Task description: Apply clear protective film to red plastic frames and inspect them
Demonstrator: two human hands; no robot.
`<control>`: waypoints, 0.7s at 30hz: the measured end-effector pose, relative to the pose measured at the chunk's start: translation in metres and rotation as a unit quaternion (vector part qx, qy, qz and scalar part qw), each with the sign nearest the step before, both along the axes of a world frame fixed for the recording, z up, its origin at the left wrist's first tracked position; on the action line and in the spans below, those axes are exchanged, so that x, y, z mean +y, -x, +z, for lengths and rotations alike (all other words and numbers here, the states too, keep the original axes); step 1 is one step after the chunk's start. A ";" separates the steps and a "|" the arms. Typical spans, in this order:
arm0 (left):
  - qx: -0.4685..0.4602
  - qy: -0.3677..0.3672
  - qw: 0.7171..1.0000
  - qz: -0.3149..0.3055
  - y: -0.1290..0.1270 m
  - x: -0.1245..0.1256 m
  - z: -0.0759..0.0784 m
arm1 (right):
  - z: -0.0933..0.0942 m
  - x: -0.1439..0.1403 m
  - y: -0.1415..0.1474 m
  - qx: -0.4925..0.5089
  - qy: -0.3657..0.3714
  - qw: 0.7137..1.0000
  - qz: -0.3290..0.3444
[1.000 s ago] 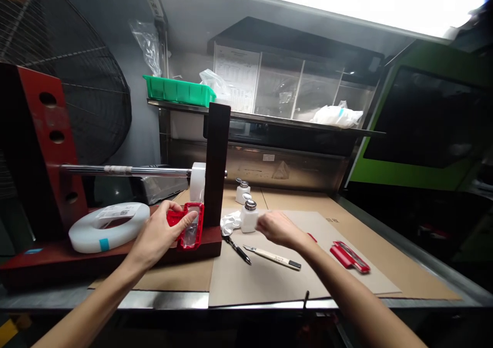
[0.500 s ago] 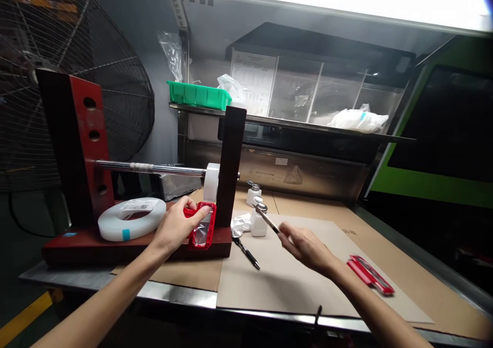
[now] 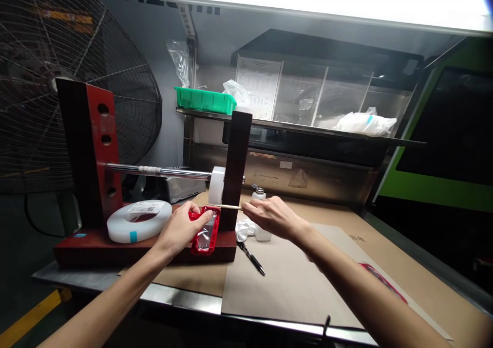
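The person's left hand [image 3: 181, 230] is wrapped around a small red plastic frame with a clear window [image 3: 205, 230], thumb on the near side and fingers curled over its top edge, holding it propped against the dark red wooden base [image 3: 96, 245] of a tape stand. The frame sits right at the foot of the stand's dark upright post [image 3: 235, 168], tilted a little toward the person.

The right hand [image 3: 271, 217] pinches a thin pale-handled craft knife [image 3: 228, 207] between thumb and fingertips. The tool lies nearly level, its tip reaching left to the upper edge of the red frame, just by the left thumb; whether the tip actually touches the frame cannot be made out.

On the stand, a steel rod [image 3: 162, 171] runs between the red drilled end plate [image 3: 102, 147] and the dark post, carrying a narrow white roll [image 3: 216, 184] close to the post. A flat white ring-shaped tape roll with a label [image 3: 139, 219] lies on the base, left of the hands. On the brown cardboard-covered surface [image 3: 285, 281], a crumpled white cloth [image 3: 245, 230] and a white dispenser bottle with a metal cap [image 3: 262, 232] sit just under the right hand, a second such bottle [image 3: 259, 193] behind them, and a black pen [image 3: 251, 258] lies in front. Another red frame [image 3: 383, 281] lies further right, partly hidden by the right forearm.
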State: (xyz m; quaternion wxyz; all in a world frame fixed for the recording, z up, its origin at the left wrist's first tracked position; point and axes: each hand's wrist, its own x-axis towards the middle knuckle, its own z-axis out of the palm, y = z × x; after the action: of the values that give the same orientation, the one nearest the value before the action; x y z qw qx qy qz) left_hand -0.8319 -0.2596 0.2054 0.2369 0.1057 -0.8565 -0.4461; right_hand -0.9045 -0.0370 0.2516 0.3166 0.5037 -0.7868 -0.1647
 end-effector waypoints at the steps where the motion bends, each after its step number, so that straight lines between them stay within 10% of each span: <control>1: -0.002 0.000 1.000 0.001 0.000 0.000 -0.001 | 0.000 0.000 -0.001 0.000 -0.005 1.000 -0.003; 11: -0.030 0.001 1.000 0.009 0.000 -0.004 -0.005 | 0.004 -0.004 -0.005 -0.062 -0.059 0.996 -0.036; 21: -0.054 -0.130 0.990 -0.019 -0.038 0.006 -0.011 | -0.091 0.090 -0.002 -0.257 0.082 0.949 -0.165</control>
State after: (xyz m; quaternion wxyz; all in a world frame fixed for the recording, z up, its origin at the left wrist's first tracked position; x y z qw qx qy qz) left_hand -0.7939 -0.2535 0.1944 0.1658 0.1429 -0.8046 -0.5520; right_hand -0.9020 0.0529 0.1610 0.1127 0.3647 -0.9242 -0.0146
